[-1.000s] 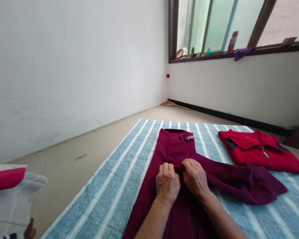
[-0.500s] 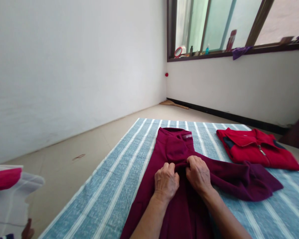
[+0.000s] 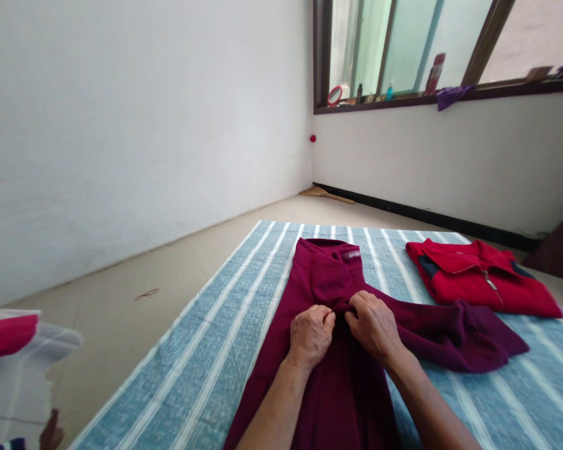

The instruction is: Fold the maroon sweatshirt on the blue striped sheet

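A maroon garment [image 3: 328, 275] with a small label at its far edge lies spread on a blue striped mat [image 3: 225, 350]. One sleeve runs off to the right and ends in a bunched cuff. My left hand [image 3: 309, 334] and my right hand [image 3: 373, 325] sit side by side at the garment's middle. Both have their fingers curled and pinch a fold of the maroon fabric between them.
A folded red zip-up jacket [image 3: 478, 278] lies on the mat's far right. White and red cloth [image 3: 14, 362] lies on the floor at the left edge. Bare floor [image 3: 136, 281] runs to white walls. A window ledge [image 3: 431, 97] holds small bottles and a purple cloth.
Both hands stay pinched on the maroon fabric at the garment's middle; they have shifted only slightly. The view has drifted a little.
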A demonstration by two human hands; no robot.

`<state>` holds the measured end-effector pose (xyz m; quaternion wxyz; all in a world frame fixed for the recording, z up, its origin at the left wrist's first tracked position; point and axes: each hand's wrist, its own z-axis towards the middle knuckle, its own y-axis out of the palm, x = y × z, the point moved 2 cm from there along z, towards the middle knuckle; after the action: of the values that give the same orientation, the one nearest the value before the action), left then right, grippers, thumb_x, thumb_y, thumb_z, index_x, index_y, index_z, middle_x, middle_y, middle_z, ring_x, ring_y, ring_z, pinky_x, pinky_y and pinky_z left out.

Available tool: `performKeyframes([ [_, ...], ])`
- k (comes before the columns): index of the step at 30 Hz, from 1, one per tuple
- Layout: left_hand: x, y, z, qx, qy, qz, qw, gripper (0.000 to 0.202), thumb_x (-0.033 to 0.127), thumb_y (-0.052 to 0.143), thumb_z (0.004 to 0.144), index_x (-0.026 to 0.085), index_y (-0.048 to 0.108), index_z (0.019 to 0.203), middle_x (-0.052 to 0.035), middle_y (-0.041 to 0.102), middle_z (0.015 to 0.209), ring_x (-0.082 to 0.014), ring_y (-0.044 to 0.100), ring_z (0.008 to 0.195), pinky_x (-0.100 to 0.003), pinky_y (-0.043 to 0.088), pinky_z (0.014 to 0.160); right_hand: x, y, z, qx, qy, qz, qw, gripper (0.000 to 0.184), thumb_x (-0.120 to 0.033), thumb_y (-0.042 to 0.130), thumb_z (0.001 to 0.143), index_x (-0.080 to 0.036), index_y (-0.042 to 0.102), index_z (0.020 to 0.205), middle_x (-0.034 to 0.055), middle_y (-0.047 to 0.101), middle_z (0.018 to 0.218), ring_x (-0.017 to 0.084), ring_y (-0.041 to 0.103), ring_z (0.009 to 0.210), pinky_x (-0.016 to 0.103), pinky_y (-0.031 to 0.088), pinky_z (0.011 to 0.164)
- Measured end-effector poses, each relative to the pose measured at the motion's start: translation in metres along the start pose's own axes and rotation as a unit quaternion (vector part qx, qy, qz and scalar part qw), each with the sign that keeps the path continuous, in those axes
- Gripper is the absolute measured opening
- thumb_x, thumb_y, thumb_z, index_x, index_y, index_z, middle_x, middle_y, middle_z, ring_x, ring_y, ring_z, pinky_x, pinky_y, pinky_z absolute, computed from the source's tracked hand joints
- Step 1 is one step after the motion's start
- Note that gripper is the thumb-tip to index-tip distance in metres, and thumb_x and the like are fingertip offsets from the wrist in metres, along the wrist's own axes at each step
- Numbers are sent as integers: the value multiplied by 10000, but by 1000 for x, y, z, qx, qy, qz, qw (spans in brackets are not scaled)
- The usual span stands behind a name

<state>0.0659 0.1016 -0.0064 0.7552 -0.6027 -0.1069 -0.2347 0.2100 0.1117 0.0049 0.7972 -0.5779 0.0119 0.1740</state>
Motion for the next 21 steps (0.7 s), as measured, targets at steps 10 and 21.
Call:
performKeyframes([
  [10, -4, 3, 7, -11, -88, 5, 996, 335, 348, 462, 907, 192, 645, 673, -24, 682, 671, -138, 597, 625, -261, 311, 579, 9, -5, 3, -92, 17, 108, 990, 124, -154, 508, 742, -189, 573, 841, 14, 610, 839, 165, 536, 744, 266, 302, 639],
  [21, 3, -2, 7, -58, -120, -37, 990, 168, 297, 646, 778, 245, 681, 933, 18, 699, 747, -135, 618, 681, -238, 359, 609, 0, -9, -1, -122, -26, 107, 986, 72, -151, 526, 717, -186, 568, 762, 21, 593, 800, 165, 538, 736, 270, 290, 631],
])
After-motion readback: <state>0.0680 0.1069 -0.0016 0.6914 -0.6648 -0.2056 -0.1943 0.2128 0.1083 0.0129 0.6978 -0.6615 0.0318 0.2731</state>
